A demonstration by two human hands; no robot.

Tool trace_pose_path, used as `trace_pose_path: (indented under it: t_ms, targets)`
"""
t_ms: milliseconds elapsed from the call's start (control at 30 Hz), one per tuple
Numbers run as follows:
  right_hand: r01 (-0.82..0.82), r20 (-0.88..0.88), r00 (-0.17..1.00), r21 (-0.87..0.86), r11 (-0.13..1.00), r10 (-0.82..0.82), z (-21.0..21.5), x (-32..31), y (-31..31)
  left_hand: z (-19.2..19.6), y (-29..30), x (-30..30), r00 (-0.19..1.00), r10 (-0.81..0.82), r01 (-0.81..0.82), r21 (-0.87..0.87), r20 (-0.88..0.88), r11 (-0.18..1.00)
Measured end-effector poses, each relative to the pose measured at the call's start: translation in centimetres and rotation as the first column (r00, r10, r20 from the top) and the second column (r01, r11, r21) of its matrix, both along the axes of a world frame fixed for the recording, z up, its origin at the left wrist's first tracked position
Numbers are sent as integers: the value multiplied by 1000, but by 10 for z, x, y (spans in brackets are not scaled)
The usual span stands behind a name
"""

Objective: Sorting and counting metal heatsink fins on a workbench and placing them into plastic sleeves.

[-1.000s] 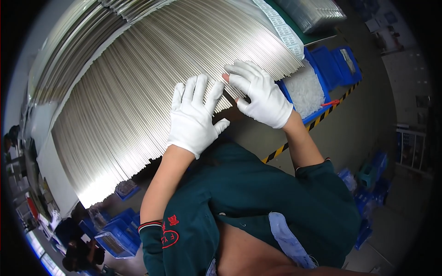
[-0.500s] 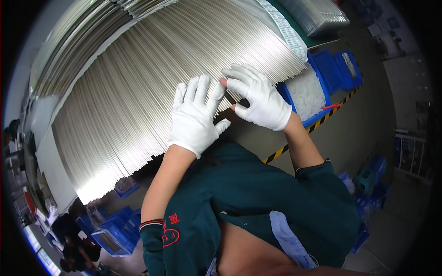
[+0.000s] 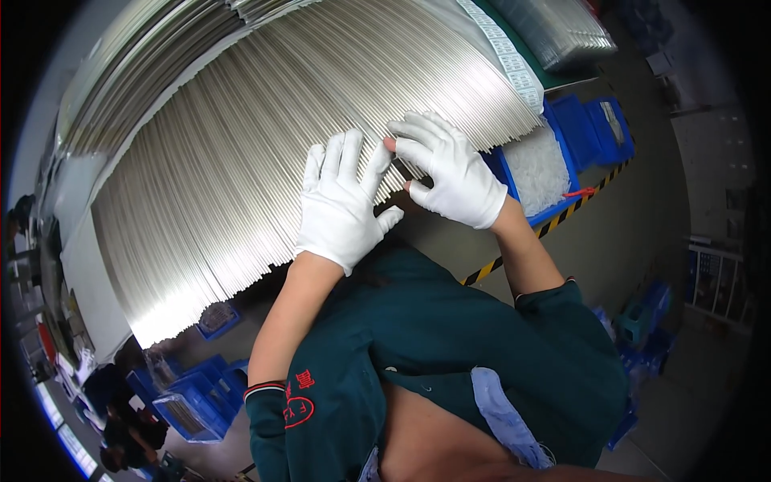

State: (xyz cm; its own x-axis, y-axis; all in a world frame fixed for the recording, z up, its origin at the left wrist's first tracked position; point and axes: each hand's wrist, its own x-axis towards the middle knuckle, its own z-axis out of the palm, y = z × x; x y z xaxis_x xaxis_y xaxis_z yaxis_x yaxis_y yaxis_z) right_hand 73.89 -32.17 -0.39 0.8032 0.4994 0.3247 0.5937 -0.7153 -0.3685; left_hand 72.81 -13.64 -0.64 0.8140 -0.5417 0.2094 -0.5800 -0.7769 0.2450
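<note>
A broad layer of long, thin, silvery metal rods (image 3: 217,169) lies side by side under my hands. My left hand (image 3: 341,205), in a white glove, rests palm down on the near ends of the rods, fingers spread and thumb out to the side. Just right of it is my right hand (image 3: 454,173), also gloved, with bare thumb and index fingertips. Its fingers are apart and lie over the rods beside a small dark gap. The index fingers of the two hands nearly meet. No rod shows lifted in either hand.
Right of the rods stands a blue bin (image 3: 569,145) of clear, whitish small pieces, with a red strip on its rim. Yellow-black tape (image 3: 554,221) marks the floor. More rods (image 3: 136,88) lie at the far left. Blue crates (image 3: 193,402) stand at lower left.
Both hands keep almost the same pose and place on the rods. The surroundings have shifted slightly in the picture.
</note>
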Motion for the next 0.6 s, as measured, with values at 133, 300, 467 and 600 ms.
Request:
trace_pose_path:
  t_ms: [133, 300, 467, 600]
  targets:
    - [31, 40, 999, -30, 999, -30, 2, 0, -1, 3, 0, -1, 1000, 21, -21, -11, 3, 1000]
    - [-32, 24, 999, 14, 999, 31, 4, 1, 4, 2, 1, -1, 1000, 19, -19, -4, 25, 1000]
    - [-26, 29, 999, -22, 999, 27, 5, 1, 5, 1, 4, -2, 999, 33, -32, -17, 10, 999]
    - [-27, 36, 999, 34, 999, 25, 4, 0, 7, 2, 7, -4, 999, 37, -37, -8, -12, 999]
